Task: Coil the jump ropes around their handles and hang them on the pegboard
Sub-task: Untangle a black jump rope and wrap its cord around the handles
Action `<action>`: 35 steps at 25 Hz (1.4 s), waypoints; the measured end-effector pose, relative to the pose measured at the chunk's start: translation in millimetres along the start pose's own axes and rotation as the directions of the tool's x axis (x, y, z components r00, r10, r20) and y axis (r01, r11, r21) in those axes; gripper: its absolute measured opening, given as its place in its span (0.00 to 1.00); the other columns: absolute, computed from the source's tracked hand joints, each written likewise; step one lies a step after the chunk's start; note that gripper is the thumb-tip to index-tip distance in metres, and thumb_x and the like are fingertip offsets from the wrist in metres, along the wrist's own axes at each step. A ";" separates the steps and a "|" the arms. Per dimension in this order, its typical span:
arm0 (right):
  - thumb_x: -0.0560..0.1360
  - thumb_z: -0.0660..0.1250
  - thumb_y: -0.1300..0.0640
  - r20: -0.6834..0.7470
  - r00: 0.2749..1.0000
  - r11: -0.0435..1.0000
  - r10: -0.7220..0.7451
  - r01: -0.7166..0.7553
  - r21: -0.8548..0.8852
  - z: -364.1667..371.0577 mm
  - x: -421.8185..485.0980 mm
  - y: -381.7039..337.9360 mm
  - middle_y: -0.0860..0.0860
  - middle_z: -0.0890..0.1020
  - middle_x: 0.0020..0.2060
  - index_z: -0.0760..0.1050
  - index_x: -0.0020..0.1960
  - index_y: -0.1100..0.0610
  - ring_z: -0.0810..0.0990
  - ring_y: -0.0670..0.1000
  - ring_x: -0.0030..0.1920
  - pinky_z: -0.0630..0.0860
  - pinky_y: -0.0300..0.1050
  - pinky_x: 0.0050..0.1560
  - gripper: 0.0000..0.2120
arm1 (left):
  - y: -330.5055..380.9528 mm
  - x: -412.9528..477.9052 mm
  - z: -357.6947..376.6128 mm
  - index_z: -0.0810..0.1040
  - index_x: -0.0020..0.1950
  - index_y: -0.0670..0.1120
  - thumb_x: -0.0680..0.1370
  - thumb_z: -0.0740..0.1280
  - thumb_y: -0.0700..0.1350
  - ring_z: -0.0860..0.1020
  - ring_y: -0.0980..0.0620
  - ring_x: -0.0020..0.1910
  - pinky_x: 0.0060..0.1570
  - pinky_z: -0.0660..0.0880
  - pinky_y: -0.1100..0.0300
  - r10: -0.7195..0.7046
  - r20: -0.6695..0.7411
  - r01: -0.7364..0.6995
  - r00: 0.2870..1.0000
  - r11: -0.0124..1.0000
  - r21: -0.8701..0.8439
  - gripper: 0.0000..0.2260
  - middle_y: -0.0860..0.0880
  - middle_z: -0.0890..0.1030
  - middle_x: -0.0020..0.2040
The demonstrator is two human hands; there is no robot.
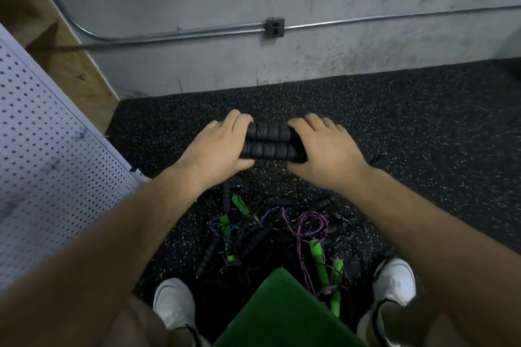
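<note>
Standing over a speckled black floor point(423, 121), a person holds two black handles point(270, 144) side by side, lying crosswise between both hands. The left hand point(217, 149) grips their left ends, fingers curled over the top and thumb underneath. The right hand point(324, 155) wraps the right ends the same way, fingers close together. Below, between two white shoes point(174, 301), lies a tangled pile of jump ropes point(282, 228) with green and black handles and purple and blue cords, beside a green block point(282, 313). The white pegboard point(42, 149) stands to the left, well apart from the hands.
</note>
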State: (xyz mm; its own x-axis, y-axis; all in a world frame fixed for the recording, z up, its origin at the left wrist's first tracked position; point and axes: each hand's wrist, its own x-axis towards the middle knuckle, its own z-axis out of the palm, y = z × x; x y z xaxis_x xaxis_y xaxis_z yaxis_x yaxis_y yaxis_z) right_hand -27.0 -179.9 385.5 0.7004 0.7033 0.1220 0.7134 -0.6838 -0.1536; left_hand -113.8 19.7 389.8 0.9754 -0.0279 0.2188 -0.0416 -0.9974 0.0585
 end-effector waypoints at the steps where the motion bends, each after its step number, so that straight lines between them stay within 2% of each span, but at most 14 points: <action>1: 0.72 0.71 0.46 0.041 0.999 0.997 0.020 -0.023 0.077 2.2 -5.7 2.2 0.51 0.71 0.63 0.62 0.72 0.50 0.77 0.59 0.55 0.76 0.57 0.55 0.32 | -1.0 -1.7 2.7 0.68 0.67 0.45 0.74 0.73 0.51 0.74 0.48 0.48 0.50 0.66 0.57 -0.015 0.035 0.016 0.999 1.000 -0.021 0.25 0.47 0.71 0.58; 5: 0.74 0.71 0.54 0.138 0.990 0.980 0.003 -0.031 0.198 13.6 -20.9 2.5 0.51 0.67 0.60 0.62 0.70 0.51 0.79 0.58 0.46 0.75 0.52 0.44 0.29 | -4.9 -7.5 21.9 0.68 0.68 0.45 0.72 0.73 0.55 0.73 0.47 0.59 0.58 0.72 0.53 0.092 0.072 -0.095 0.993 0.995 0.042 0.29 0.48 0.71 0.62; 10: 0.73 0.72 0.57 0.017 0.997 0.984 -0.077 0.074 0.164 12.2 3.5 8.3 0.56 0.68 0.60 0.64 0.70 0.58 0.73 0.56 0.39 0.70 0.50 0.39 0.29 | -4.4 1.0 30.3 0.60 0.80 0.41 0.75 0.65 0.53 0.69 0.43 0.67 0.67 0.67 0.46 0.220 -0.059 -0.208 0.974 0.965 0.161 0.36 0.44 0.72 0.69; 14: 0.73 0.72 0.60 -0.029 0.992 0.977 -0.123 0.126 0.173 10.8 3.4 8.1 0.58 0.69 0.60 0.65 0.70 0.61 0.67 0.51 0.37 0.64 0.46 0.37 0.29 | 2.2 3.8 31.3 0.55 0.81 0.39 0.79 0.59 0.57 0.74 0.41 0.59 0.58 0.72 0.45 0.227 -0.075 -0.204 0.971 0.950 0.235 0.36 0.41 0.73 0.67; 18: 0.73 0.72 0.59 -0.042 0.989 0.971 -0.140 0.145 0.191 14.7 -2.3 5.1 0.56 0.69 0.61 0.63 0.72 0.60 0.76 0.56 0.41 0.66 0.44 0.37 0.31 | 0.6 0.1 39.6 0.50 0.82 0.45 0.82 0.51 0.67 0.75 0.41 0.53 0.49 0.75 0.45 0.241 -0.072 -0.212 0.968 0.936 0.282 0.37 0.41 0.75 0.62; 20: 0.73 0.73 0.59 -0.096 0.995 0.902 0.004 0.038 0.430 16.3 1.1 2.4 0.51 0.71 0.62 0.59 0.74 0.57 0.79 0.52 0.48 0.72 0.43 0.42 0.35 | -6.3 0.9 38.3 0.49 0.83 0.50 0.82 0.51 0.65 0.76 0.41 0.51 0.46 0.76 0.45 0.261 -0.115 -0.224 0.959 0.938 0.265 0.33 0.41 0.75 0.59; 22: 0.72 0.75 0.59 -0.056 0.979 0.673 0.197 -0.094 0.733 21.8 8.2 -1.7 0.43 0.74 0.58 0.57 0.76 0.53 0.79 0.43 0.52 0.76 0.36 0.49 0.40 | -12.2 5.2 30.6 0.49 0.82 0.56 0.82 0.51 0.63 0.75 0.41 0.49 0.44 0.77 0.45 0.251 -0.151 -0.211 0.956 0.948 0.240 0.30 0.41 0.74 0.57; 23: 0.72 0.76 0.57 0.006 0.977 0.573 0.213 -0.130 0.809 27.7 13.3 -3.6 0.42 0.75 0.57 0.59 0.74 0.53 0.79 0.42 0.53 0.76 0.38 0.53 0.38 | -13.1 8.1 24.7 0.48 0.82 0.59 0.83 0.50 0.63 0.75 0.42 0.48 0.44 0.77 0.46 0.238 -0.166 -0.195 0.957 0.951 0.240 0.29 0.41 0.74 0.56; 24: 0.72 0.76 0.55 0.073 0.983 0.557 0.168 -0.156 0.816 37.6 19.2 -6.9 0.44 0.77 0.57 0.64 0.72 0.54 0.79 0.44 0.54 0.77 0.44 0.56 0.34 | -12.0 11.8 17.5 0.48 0.81 0.61 0.83 0.50 0.63 0.74 0.42 0.49 0.44 0.77 0.46 0.225 -0.178 -0.180 0.958 0.955 0.237 0.28 0.41 0.74 0.56; 26: 0.71 0.77 0.45 0.212 0.977 0.635 0.010 -0.170 0.754 52.6 25.8 -26.7 0.49 0.77 0.62 0.67 0.70 0.54 0.77 0.48 0.60 0.76 0.50 0.61 0.33 | -4.8 19.2 1.3 0.47 0.81 0.63 0.82 0.50 0.64 0.74 0.42 0.50 0.46 0.77 0.46 0.213 -0.205 -0.166 0.955 0.961 0.222 0.27 0.41 0.74 0.57; 28: 0.71 0.76 0.41 0.194 0.969 0.584 -0.152 -0.071 0.809 61.7 32.7 -54.1 0.49 0.75 0.67 0.69 0.72 0.53 0.73 0.45 0.67 0.73 0.44 0.67 0.35 | 5.7 25.3 -13.6 0.46 0.81 0.64 0.82 0.49 0.65 0.75 0.43 0.51 0.46 0.77 0.46 0.234 -0.226 -0.179 0.946 0.954 0.240 0.27 0.42 0.74 0.56; 31: 0.80 0.67 0.52 0.145 0.960 0.561 -0.238 0.014 0.828 54.0 42.4 -82.8 0.52 0.83 0.54 0.79 0.60 0.57 0.80 0.42 0.55 0.76 0.41 0.57 0.12 | 6.9 28.6 -31.2 0.46 0.81 0.64 0.82 0.49 0.65 0.74 0.44 0.49 0.46 0.78 0.47 0.265 -0.247 -0.200 0.932 0.945 0.259 0.27 0.42 0.74 0.53; 33: 0.83 0.61 0.54 0.151 0.959 0.614 -0.239 0.029 0.788 42.0 46.4 -74.5 0.52 0.84 0.40 0.81 0.49 0.57 0.81 0.45 0.39 0.77 0.43 0.45 0.12 | -4.6 22.4 -36.6 0.45 0.80 0.65 0.82 0.49 0.66 0.74 0.44 0.48 0.46 0.78 0.46 0.232 -0.260 -0.176 0.937 0.959 0.221 0.28 0.43 0.74 0.53; 35: 0.84 0.60 0.50 0.172 0.956 0.700 -0.239 0.047 0.712 27.1 45.6 -50.6 0.50 0.82 0.38 0.80 0.48 0.53 0.79 0.45 0.35 0.76 0.45 0.41 0.13 | -19.3 14.3 -34.3 0.42 0.80 0.67 0.82 0.50 0.66 0.74 0.45 0.50 0.48 0.77 0.47 0.194 -0.253 -0.157 0.948 0.975 0.157 0.28 0.43 0.74 0.54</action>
State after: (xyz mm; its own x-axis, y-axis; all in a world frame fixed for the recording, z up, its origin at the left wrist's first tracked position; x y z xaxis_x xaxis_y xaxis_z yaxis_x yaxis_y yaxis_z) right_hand -31.9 -108.0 372.3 0.4946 0.8690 -0.0153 0.5150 -0.3072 -0.8002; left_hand -106.5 40.9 425.2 0.8616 -0.2029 0.4652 -0.1600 -0.9785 -0.1305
